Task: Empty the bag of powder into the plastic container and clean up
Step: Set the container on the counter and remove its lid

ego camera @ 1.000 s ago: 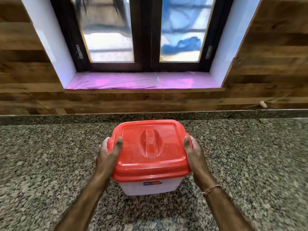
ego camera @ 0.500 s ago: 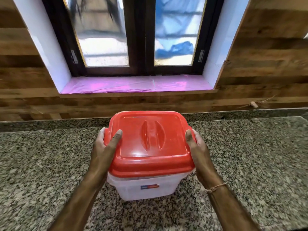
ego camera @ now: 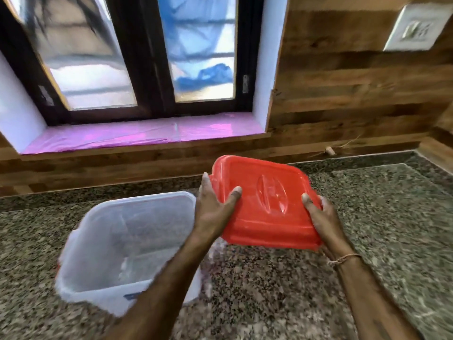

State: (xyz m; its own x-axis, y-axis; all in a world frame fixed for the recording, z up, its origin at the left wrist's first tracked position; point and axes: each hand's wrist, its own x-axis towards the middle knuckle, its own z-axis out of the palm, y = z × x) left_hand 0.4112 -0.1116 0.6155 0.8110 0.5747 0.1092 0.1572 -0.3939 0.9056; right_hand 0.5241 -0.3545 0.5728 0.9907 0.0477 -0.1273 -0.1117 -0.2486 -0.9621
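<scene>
i hold the red lid (ego camera: 267,204) in both hands, off the container and up above the granite counter (ego camera: 380,217). my left hand (ego camera: 213,212) grips the lid's left edge, thumb (ego camera: 234,195) pressed flat on top and the fingers curled round the rim beneath. my right hand (ego camera: 323,222) grips the right edge the same way, its thumb (ego camera: 307,201) on top near the raised oval handle in the middle of the lid. the lid is tilted, its near edge lower than its far edge.

the translucent plastic container (ego camera: 137,200) stands open on the counter to the left of the lid, apart from it. my left forearm crosses over its near right corner. a small blue label (ego camera: 131,295) shows on its near wall. the inside is blurred, and i cannot tell what lies in it.

a thin thread bracelet (ego camera: 343,260) sits on my right wrist. behind the counter runs a wood-panelled wall (ego camera: 355,82) with a dark-framed window (ego camera: 157,52) and a sill covered in pink film (ego camera: 137,136). a white switch plate (ego camera: 414,28) is fixed to the wall at the upper right.
</scene>
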